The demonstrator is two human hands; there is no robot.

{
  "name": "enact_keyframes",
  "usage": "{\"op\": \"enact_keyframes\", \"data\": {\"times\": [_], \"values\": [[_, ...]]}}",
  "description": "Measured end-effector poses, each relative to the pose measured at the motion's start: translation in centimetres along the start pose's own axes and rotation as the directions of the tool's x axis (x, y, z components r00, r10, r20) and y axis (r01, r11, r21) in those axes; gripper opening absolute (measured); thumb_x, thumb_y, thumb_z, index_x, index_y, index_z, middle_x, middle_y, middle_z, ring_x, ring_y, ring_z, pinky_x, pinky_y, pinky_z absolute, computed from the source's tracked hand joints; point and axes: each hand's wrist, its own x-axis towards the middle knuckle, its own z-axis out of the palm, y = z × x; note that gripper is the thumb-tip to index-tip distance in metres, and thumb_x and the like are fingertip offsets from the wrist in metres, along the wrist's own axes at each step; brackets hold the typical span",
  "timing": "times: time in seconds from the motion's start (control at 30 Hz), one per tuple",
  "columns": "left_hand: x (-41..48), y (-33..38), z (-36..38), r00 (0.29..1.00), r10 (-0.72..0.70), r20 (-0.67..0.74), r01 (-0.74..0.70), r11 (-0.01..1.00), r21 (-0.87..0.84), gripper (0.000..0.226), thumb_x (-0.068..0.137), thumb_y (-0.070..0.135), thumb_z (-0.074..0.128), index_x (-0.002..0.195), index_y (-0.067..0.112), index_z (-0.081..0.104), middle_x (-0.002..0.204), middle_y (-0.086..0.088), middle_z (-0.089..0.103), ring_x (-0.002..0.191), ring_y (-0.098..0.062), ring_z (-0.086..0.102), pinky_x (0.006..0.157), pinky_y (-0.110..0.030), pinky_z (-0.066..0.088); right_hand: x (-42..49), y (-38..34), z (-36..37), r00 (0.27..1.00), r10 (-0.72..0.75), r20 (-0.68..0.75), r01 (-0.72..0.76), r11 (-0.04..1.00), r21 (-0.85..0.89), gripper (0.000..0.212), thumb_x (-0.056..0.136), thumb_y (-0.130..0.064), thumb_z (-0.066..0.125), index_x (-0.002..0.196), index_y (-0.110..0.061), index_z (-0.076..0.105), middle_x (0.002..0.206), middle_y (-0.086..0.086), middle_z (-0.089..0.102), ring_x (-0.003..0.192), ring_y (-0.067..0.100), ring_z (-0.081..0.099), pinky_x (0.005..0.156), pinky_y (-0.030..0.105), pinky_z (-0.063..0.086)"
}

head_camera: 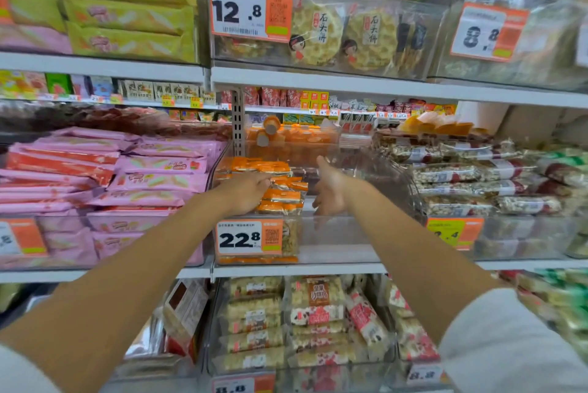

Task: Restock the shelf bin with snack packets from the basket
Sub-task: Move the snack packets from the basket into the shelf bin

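Over the middle shelf we hold both bare arms stretched forward into the clear bin [337,235]. Our left hand [246,192] lies back-up on the stack of snack packets [281,197], its fingers [266,184] bent down onto the top ones; whether they pinch a packet or only press on it we cannot tell. Our right hand [331,190] stands on edge just beside the stack, thumb up, fingers loose and apart, holding nothing, over the bare right half of the bin. The packets are small, orange with shiny clear ends, piled flat in the bin's left half behind an orange and white price tag [248,238] reading 22.8.
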Motion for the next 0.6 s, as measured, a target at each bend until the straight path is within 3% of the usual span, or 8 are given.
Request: {"op": "enact_keyframes", "data": {"times": [0.13, 0.2, 0.27, 0.37, 0.43, 0.5, 0.6], "values": [[1.1, -1.0, 1.0, 0.998, -0.049, 0.039, 0.051, 0.998, -0.037, 0.050, 0.106, 0.035, 0.023, 0.154, 0.019, 0.022, 0.147, -0.004, 0.041, 0.127, -0.018, 0.041, 0.106, -0.030, 0.033, 0.9, -0.7, 2.1, 0.988, 0.058, 0.140, -0.050, 0.997, -0.057, 0.107, 0.081, -0.084, 0.006, 0.151, -0.006, 0.026, 0.154, 0.018, 0.031, 0.141, 0.031, 0.032, 0.115, 0.046, 0.024], [1.5, -1.4, 1.5, 0.997, -0.066, 0.029, 0.066, 0.998, 0.014, 0.050, 0.106, 0.035, 0.021, 0.154, 0.021, 0.022, 0.158, -0.001, 0.026, 0.145, -0.022, 0.025, 0.119, -0.040, 0.018, -0.1, -0.9, 2.9, 0.986, 0.005, 0.167, 0.023, 0.986, -0.166, 0.096, 0.088, -0.076, 0.001, 0.154, -0.008, 0.016, 0.159, 0.012, 0.021, 0.147, 0.027, 0.020, 0.118, 0.042, 0.014], [1.6, -1.4, 1.8, 0.996, -0.083, 0.016, 0.081, 0.993, 0.081, 0.049, 0.106, 0.036, 0.020, 0.154, 0.024, 0.021, 0.162, 0.000, 0.016, 0.149, -0.022, 0.012, 0.121, -0.047, 0.008, -2.0, -0.9, 3.2, 0.987, -0.050, 0.154, 0.084, 0.972, -0.220, 0.085, 0.095, -0.066, -0.001, 0.152, -0.005, 0.017, 0.159, 0.010, 0.019, 0.148, 0.024, 0.016, 0.117, 0.037, 0.015], [1.3, -1.1, 1.7, 0.996, -0.087, 0.008, 0.086, 0.993, 0.085, 0.048, 0.107, 0.033, 0.020, 0.154, 0.026, 0.020, 0.162, 0.001, 0.014, 0.149, -0.021, 0.011, 0.121, -0.046, 0.008, -0.9, -0.6, 2.6, 0.986, -0.044, 0.158, 0.073, 0.981, -0.182, 0.088, 0.092, -0.071, 0.002, 0.149, -0.010, 0.029, 0.155, 0.013, 0.031, 0.142, 0.025, 0.032, 0.105, 0.038, 0.031], [1.1, -1.0, 1.5, 0.996, -0.089, 0.012, 0.088, 0.994, 0.070, 0.047, 0.107, 0.032, 0.022, 0.154, 0.026, 0.021, 0.162, 0.001, 0.014, 0.149, -0.022, 0.014, 0.121, -0.044, 0.010, 0.4, -0.6, 2.5, 0.994, -0.003, 0.106, 0.022, 0.983, -0.181, 0.095, 0.083, -0.083, 0.007, 0.148, -0.018, 0.032, 0.159, 0.014, 0.023, 0.141, 0.027, 0.033, 0.108, 0.045, 0.034], [1.1, -1.1, 1.5, 0.996, -0.087, 0.023, 0.085, 0.994, 0.062, 0.047, 0.107, 0.031, 0.023, 0.154, 0.026, 0.021, 0.162, 0.002, 0.013, 0.149, -0.022, 0.014, 0.121, -0.044, 0.010, 1.1, -0.8, 1.3, 1.000, -0.006, 0.010, 0.009, 0.944, -0.329, 0.098, 0.082, -0.083, 0.009, 0.155, -0.017, 0.012, 0.160, 0.017, 0.015, 0.144, 0.037, 0.025, 0.111, 0.055, 0.030], [1.2, -1.1, 1.6, 0.997, -0.080, 0.015, 0.079, 0.996, 0.027, 0.046, 0.107, 0.030, 0.024, 0.153, 0.025, 0.023, 0.162, 0.000, 0.014, 0.149, -0.022, 0.013, 0.121, -0.041, 0.009, 0.4, -0.9, 0.2, 0.995, 0.074, 0.067, -0.028, 0.850, -0.525, 0.111, 0.082, -0.082, 0.000, 0.148, 0.003, 0.026, 0.137, 0.029, 0.050, 0.126, 0.040, 0.052, 0.107, 0.049, 0.040]]}}
